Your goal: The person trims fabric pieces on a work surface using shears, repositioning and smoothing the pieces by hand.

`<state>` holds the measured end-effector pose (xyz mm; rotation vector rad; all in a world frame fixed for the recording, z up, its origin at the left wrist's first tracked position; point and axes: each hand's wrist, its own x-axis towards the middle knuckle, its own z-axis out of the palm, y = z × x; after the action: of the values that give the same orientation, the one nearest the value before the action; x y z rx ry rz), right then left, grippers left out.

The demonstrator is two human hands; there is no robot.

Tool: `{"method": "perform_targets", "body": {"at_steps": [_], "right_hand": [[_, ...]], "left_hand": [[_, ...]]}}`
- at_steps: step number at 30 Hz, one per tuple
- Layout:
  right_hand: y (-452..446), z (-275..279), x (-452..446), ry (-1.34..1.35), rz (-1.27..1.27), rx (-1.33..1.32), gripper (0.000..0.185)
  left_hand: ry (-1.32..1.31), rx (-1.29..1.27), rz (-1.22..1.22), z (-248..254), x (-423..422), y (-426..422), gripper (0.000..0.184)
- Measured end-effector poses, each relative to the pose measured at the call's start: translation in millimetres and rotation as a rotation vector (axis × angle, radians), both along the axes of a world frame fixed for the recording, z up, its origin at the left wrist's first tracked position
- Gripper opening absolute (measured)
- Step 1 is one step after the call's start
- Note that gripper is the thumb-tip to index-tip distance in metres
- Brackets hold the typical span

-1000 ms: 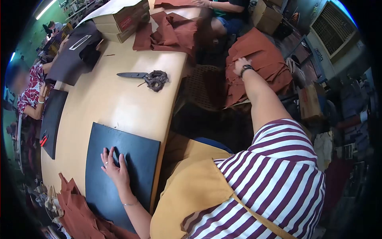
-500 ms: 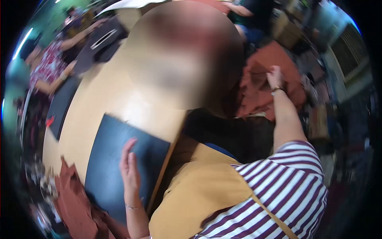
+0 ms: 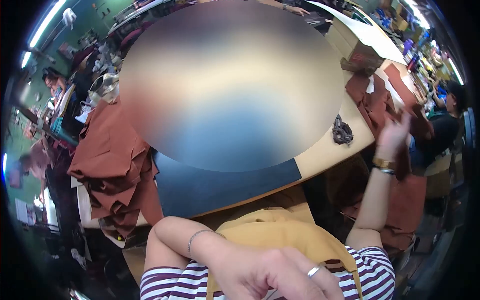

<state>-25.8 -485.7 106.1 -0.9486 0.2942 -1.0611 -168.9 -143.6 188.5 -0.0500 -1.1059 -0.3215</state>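
My left hand (image 3: 280, 275) is close to the camera, in front of my chest and the mustard apron (image 3: 280, 235). Its fingers curl down towards the bottom edge, so whatever they may hold is hidden. Off to the right, my right hand (image 3: 395, 132) is blurred by motion beside a heap of reddish-brown sheets (image 3: 370, 102). More of this brown material (image 3: 402, 210) hangs or lies below my right wrist; whether the fingers grip any cannot be seen. A dark blue-black mat (image 3: 225, 192) lies on the table before me, its far part blurred out.
A tall pile of reddish-brown pieces (image 3: 112, 150) is at the table's left end. A small dark coiled bundle (image 3: 342, 132) sits on the pale tabletop (image 3: 320, 155). Cardboard boxes (image 3: 352, 47) stand at the back right. Another person (image 3: 445, 125) is at the far right.
My view has swung from the right back to the table's front. My left hand has come from above the mat to my chest, its fingers now curled. My right hand has left the lower brown stack.
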Motion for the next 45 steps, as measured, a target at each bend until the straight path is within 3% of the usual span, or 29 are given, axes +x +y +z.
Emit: {"method": "perform_targets", "body": {"at_steps": [4,6,8,10,11,13,17,20,21,22,23,24,26,28,30,34,36,37,40,44,45], "right_hand": [[187.8,-43.8,10.6,0.104,0.929,-0.496,0.023],[243.9,-72.5,6.0,0.08,1.258,-0.811,0.02],[264.5,-95.7,-3.4,0.059,1.365,-1.02,0.019],[266.2,-90.6,-19.8,0.24,1.34,-1.27,0.019],[265.7,-94.3,-23.8,0.271,1.396,-1.244,0.013],[261.8,-98.8,-34.4,0.245,1.303,-1.327,0.01],[241.1,-94.5,-52.2,0.279,1.249,-1.413,0.012],[228.2,-94.5,-58.8,0.302,1.228,-1.441,0.015],[223.7,-105.4,-57.3,0.351,1.305,-1.225,0.017],[222.2,-103.5,-57.8,0.332,1.295,-1.226,0.018],[220.6,-101.7,-58.3,0.313,1.286,-1.227,0.019],[224.7,-86.8,-59.6,0.228,1.192,-1.448,0.02],[227.6,-93.5,-60.7,0.195,1.104,-1.535,0.018],[225.6,-92.0,-61.8,0.199,1.052,-1.571,0.011],[210.1,-94.0,-51.8,0.163,0.871,-1.664,0.009],[156.1,-93.7,-16.3,0.22,0.54,-1.587,0.008],[123.6,-83.8,-1.6,0.408,0.34,-1.568,0.005],[98.3,-96.9,9.0,0.47,0.192,-1.603,0.008],[48.6,-115.3,17.0,0.899,0.102,-1.542,0.024],[28.1,-126.1,17.7,1.014,0.143,-1.599,0.033],[29.5,-121.9,18.4,1.016,0.142,-1.607,0.033]], "left_hand": [[0.116,0.016,0.003,8.8,-3.9,17.3,0.05],[0.099,-0.057,0.038,7.5,-1.1,13.8,0.043],[0.102,-0.078,0.023,5.6,-2.0,17.8,0.038],[0.023,0.081,0.006,0.5,3.2,34.7,0.033],[-0.055,0.241,0.01,-4.9,8.7,57.1,0.034],[-0.078,0.296,-0.032,-9.0,11.4,64.6,0.033],[-0.157,0.138,-0.049,-12.3,27.2,50.5,0.028],[-0.34,0.686,0.298,-6.9,48.1,77.8,0.013],[-0.395,0.926,0.442,-7.5,56.5,83.6,0.012],[-0.408,1.11,0.623,-25.5,73.4,77.4,0.009],[-0.512,1.273,1.015,-59.9,97.3,74.3,0.013],[-0.666,1.435,1.149,-90.1,124.0,75.5,0.013],[-0.715,1.715,1.085,-133.1,155.9,91.9,0.029],[-0.74,1.827,1.39,-181.8,164.9,115.1,0.056],[-0.779,2.054,1.443,-194.1,178.2,139.4,0.076],[-0.506,2.308,1.691,-198.9,203.7,197.8,0.079],[-0.307,2.545,1.76,-202.7,210.8,224.4,0.08],[-0.147,2.563,1.822,-206.7,210.4,231.1,0.081],[-0.548,2.426,1.871,-183.2,185.4,225.2,0.085],[-0.635,2.371,1.519,-176.1,157.0,203.4,0.093],[-0.578,2.358,1.624,-178.0,154.7,201.8,0.092]]}}
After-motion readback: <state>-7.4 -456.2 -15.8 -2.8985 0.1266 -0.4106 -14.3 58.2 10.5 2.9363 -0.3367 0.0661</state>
